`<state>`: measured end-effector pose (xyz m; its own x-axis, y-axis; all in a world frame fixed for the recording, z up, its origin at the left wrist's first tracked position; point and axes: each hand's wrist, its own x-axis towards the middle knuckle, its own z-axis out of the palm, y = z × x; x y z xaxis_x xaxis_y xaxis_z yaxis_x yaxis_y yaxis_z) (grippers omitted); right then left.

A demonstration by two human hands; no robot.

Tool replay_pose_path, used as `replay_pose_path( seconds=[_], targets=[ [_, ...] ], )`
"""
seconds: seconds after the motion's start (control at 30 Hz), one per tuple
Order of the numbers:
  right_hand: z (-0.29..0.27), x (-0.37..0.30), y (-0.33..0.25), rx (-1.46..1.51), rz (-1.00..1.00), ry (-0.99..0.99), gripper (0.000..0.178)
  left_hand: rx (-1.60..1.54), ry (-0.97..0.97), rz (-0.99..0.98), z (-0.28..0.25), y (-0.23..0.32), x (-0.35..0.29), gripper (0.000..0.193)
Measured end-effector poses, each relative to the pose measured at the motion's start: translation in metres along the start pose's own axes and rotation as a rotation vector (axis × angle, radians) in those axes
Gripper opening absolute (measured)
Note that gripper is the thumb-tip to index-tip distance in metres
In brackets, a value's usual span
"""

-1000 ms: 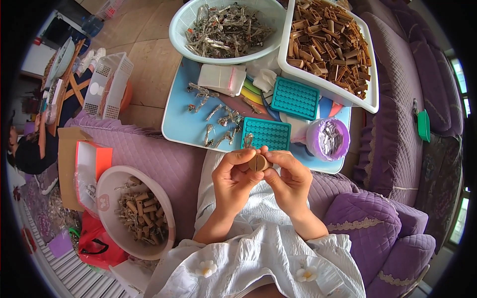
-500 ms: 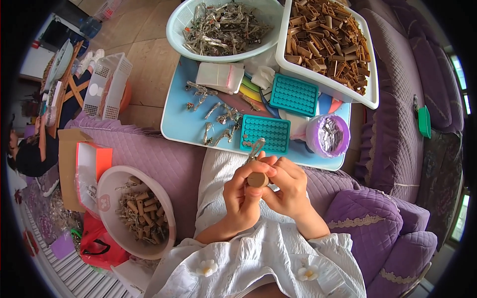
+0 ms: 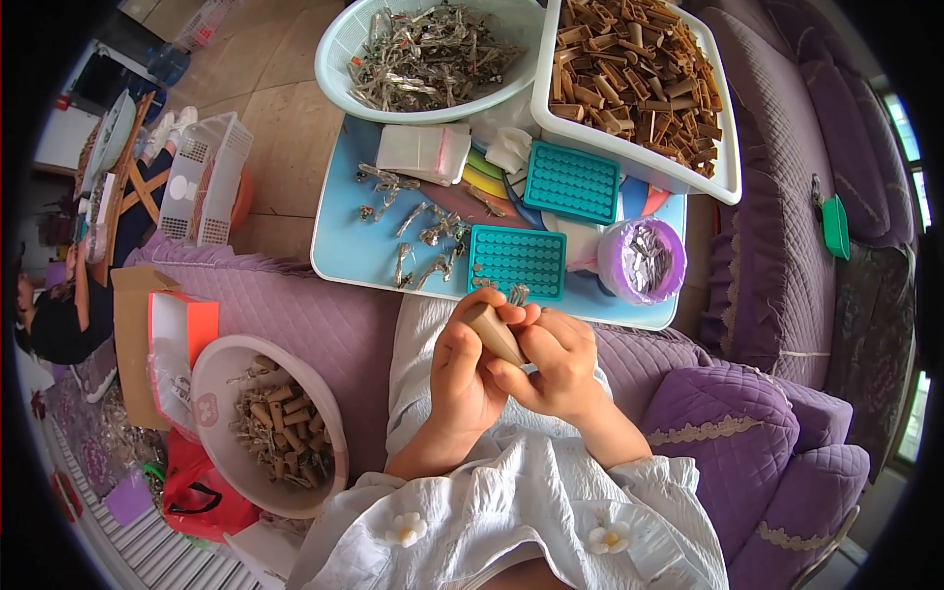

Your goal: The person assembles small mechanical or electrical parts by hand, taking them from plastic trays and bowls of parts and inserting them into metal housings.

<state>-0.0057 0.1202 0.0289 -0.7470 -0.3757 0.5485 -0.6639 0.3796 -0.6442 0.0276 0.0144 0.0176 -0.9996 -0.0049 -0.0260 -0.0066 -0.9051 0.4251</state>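
Over my lap, my left hand (image 3: 454,372) and my right hand (image 3: 562,369) are closed together on a small brown cylinder (image 3: 494,334). It lies tilted between the fingers, its upper end near my left thumb. A bunch of thin clear wire (image 3: 518,293) sticks out beyond my fingertips; where it joins the cylinder is hidden. Just past my hands, a teal tray (image 3: 536,270) with rows of round pits has a few small discs at its left side. Left of that tray, several bundles of silvery wire (image 3: 438,231) lie on the blue table (image 3: 339,251).
At the far side stand a pale basin (image 3: 339,84) of tangled wire bundles and a white bin (image 3: 639,157) of brown half-shells. A second teal tray (image 3: 573,184) and a purple-lined tub (image 3: 678,258) are nearby. Left of me, a pink basin (image 3: 221,359) contains brown cylinders with wires.
The cylinder has turned from end-on to lying slantwise, showing its long side. My fingers have shifted around it, and the wire bunch sits lower behind my fingertips.
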Motion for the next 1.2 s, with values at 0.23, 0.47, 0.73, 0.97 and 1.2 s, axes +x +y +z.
replay_pose_path(
  seconds=[0.23, 0.47, 0.73, 0.97, 1.2],
  targets=[
    [0.001, -0.007, 0.007, 0.02, 0.088, -0.019, 0.028, 0.064, 0.049, -0.027, -0.002, -0.009, 0.004, 0.045],
    [-0.025, -0.02, 0.029, 0.18, 0.341, -0.317, 0.021, 0.199, -0.025, -0.121, -0.017, -0.017, 0.013, 0.041],
    [-0.096, -0.035, 0.107, -0.502, 0.641, -0.006, 0.017, -0.251, 0.303, -0.31, -0.016, -0.005, 0.022, 0.021],
    [-0.091, -0.033, 0.117, -0.666, 0.517, -0.172, 0.024, -0.589, 0.307, -0.45, -0.018, 0.0, 0.022, 0.028],
    [-0.096, -0.033, 0.119, -0.654, 0.454, -0.153, 0.023, -0.688, 0.285, -0.509, -0.017, 0.001, 0.024, 0.028]
  ],
)
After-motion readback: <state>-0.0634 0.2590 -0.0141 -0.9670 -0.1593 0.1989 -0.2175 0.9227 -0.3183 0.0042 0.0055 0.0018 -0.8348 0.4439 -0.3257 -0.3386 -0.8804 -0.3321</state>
